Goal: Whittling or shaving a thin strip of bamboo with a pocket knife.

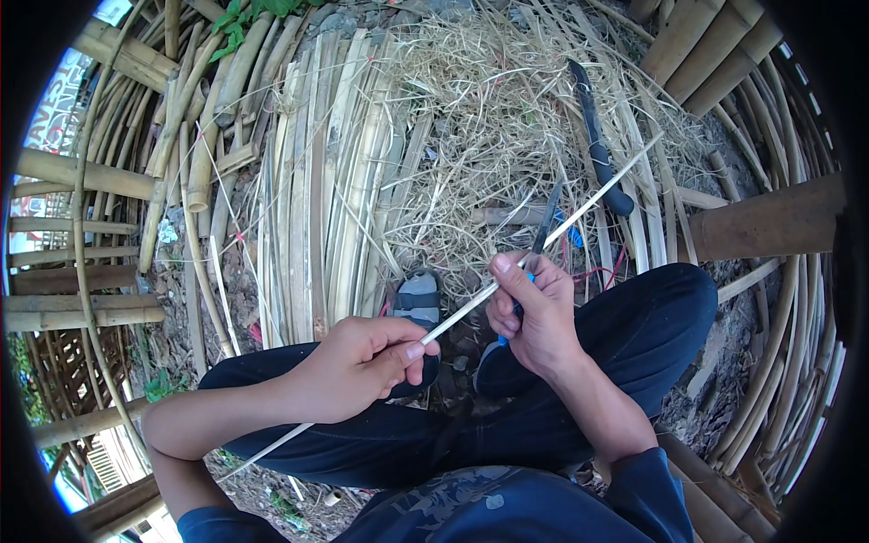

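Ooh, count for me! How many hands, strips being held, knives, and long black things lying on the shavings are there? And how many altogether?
Hands: 2 (left hand and right hand)
Held strips: 1 (pale strip)
Knives: 1 (knife, in the right hand)
Long black things on the shavings: 1 (long black thing)
Total: 5

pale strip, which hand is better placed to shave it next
Probably the right hand: it holds the knife, whose blade sits close to the pale strip; the left hand holds only the strip.
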Demonstrator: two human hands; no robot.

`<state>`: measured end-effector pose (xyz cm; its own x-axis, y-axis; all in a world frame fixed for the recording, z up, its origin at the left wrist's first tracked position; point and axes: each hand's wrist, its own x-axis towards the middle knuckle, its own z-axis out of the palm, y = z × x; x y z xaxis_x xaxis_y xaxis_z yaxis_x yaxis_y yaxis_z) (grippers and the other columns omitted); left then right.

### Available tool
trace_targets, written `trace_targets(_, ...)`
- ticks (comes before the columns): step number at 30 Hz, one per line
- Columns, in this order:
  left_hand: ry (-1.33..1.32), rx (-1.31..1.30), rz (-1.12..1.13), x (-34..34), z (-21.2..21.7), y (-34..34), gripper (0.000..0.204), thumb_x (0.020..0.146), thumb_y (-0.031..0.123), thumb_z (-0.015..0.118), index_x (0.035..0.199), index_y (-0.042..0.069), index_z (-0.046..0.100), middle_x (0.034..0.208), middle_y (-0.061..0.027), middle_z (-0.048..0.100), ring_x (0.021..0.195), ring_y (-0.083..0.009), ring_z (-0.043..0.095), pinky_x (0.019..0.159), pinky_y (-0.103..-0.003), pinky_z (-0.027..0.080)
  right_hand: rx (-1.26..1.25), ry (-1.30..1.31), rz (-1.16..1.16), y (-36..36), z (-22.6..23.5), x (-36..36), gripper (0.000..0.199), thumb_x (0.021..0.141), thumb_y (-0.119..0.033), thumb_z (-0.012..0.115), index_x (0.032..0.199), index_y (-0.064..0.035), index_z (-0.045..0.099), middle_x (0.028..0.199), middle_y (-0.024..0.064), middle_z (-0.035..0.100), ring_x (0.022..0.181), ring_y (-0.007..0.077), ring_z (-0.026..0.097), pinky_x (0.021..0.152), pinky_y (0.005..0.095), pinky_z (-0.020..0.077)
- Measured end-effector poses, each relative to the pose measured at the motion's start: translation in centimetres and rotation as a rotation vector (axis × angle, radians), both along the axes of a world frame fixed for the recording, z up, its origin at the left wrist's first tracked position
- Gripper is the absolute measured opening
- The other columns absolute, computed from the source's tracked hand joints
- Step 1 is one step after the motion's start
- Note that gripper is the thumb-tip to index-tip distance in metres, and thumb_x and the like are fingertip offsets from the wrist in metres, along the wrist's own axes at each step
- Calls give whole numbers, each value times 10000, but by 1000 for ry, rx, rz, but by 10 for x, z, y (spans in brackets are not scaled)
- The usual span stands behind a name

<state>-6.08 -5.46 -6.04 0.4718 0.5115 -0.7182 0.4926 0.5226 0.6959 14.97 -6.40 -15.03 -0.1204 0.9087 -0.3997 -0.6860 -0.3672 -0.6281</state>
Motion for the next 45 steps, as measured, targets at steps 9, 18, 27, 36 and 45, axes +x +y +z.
trace_targets(9,-55,-120,5,-7,5,6,219,980,72,458,1143,-20,574,812,-42,572,640,-39,450,536,-183,372,23,-180,-315,28,-2,61,231,909,-223,631,911,-23,517,584,-7,451,429,54,370,395,206,285)
trace_targets(18,-95,-182,-10,-11,13,13,248,958,-15,437,1178,-22,551,852,-55,578,647,-33,443,565,-170,378,9,-281,-521,37,5,91,170,928,-199,600,896,-45,535,587,-32,451,440,35,360,385,192,266)
trace_targets(27,-158,-193,-38,-7,-1,11,232,977,28,427,1165,-23,553,810,-67,586,590,-30,422,525,-173,359,-57,-353,-441,32,6,82,198,916,-207,621,846,-52,520,581,-28,450,435,37,365,387,189,276)
trace_targets(36,-66,-79,12,-3,-22,1,208,1001,137,423,1077,6,565,698,-10,538,540,-33,418,476,-185,336,-23,-307,-271,24,-2,48,240,979,-277,504,921,-44,502,638,11,472,461,61,384,396,208,281)
trace_targets(45,-94,-112,135,2,-19,6,221,1000,106,408,1100,-11,567,728,-30,537,539,-34,411,479,-180,334,44,-200,671,-14,-4,3,320,993,-318,464,870,-42,570,573,-21,482,461,39,432,421,200,344)
